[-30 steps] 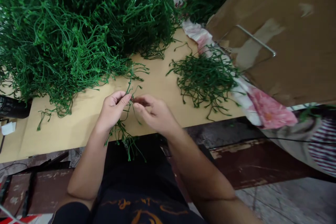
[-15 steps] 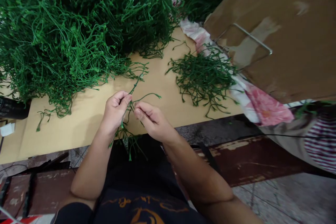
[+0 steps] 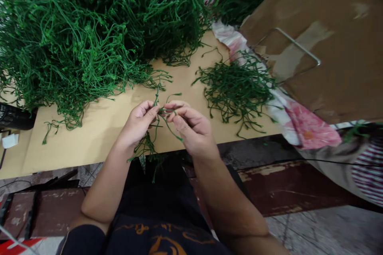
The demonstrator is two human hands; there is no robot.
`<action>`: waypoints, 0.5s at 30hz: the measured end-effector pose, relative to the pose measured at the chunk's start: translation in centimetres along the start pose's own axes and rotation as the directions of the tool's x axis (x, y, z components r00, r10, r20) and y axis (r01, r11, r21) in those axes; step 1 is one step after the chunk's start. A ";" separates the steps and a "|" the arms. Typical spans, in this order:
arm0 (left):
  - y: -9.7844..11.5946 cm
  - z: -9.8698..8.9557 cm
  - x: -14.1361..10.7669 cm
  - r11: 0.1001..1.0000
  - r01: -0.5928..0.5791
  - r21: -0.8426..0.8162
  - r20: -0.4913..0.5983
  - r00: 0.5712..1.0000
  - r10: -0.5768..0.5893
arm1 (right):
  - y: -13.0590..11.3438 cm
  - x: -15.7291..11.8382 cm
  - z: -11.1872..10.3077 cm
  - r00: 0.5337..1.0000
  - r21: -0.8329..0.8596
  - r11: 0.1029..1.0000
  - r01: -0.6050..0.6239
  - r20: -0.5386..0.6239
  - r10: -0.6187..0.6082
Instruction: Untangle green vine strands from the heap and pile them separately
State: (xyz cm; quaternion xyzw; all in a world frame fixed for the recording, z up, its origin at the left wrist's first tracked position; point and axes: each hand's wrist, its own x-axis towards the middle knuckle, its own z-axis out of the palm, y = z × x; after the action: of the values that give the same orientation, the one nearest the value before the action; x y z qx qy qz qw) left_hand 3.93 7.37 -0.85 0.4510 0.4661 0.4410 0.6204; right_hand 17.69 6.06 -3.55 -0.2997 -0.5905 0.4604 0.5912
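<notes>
A green plastic plant stem [image 3: 156, 95] with thin side shoots is pinched between the thumb and fingers of my left hand [image 3: 138, 122]. Its upper end points away from me, and a tuft of its shoots hangs below that hand over the table's front edge. Close beside, to the right, my right hand [image 3: 196, 129] has its curled fingers around the side shoots, with the thumb near the fingertips. One shoot curves down past the right thumb. Exactly where the right fingertips grip is partly hidden.
A large heap of green plastic stems [image 3: 89, 44] covers the back left of the cardboard-topped table [image 3: 98, 131]. To the right lies a smaller pile [image 3: 236, 87]. Beyond it are pink-flowered cloth [image 3: 311, 123] and a big cardboard sheet [image 3: 338, 67]. A black cylinder [image 3: 14, 116] stands far left.
My right hand has turned more palm-up, and its fingers have loosened from a tight pinch. A shoot that pointed right now bends downward. The view has shifted slightly.
</notes>
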 end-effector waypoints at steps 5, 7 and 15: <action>-0.1 0.1 0.2 0.993 0.018 -0.117 -0.101 0.994 -0.030 | -0.7 -0.1 1.2 0.993 -0.129 0.985 0.114 0.005 -0.114; -0.2 0.1 0.4 0.981 0.020 -0.193 -0.101 0.994 -0.040 | -0.7 -0.3 1.6 0.990 -0.158 0.977 0.140 0.026 -0.137; -0.4 0.9 1.1 0.960 -0.002 -0.280 -0.054 0.998 -0.013 | -0.8 -1.1 2.6 0.995 -0.258 0.961 0.096 0.030 -0.091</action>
State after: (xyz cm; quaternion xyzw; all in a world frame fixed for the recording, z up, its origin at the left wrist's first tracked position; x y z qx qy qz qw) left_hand 5.02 8.27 -1.27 0.3452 0.4171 0.5130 0.6661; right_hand 15.46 4.21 -2.97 -0.3420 -0.6643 0.3537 0.5627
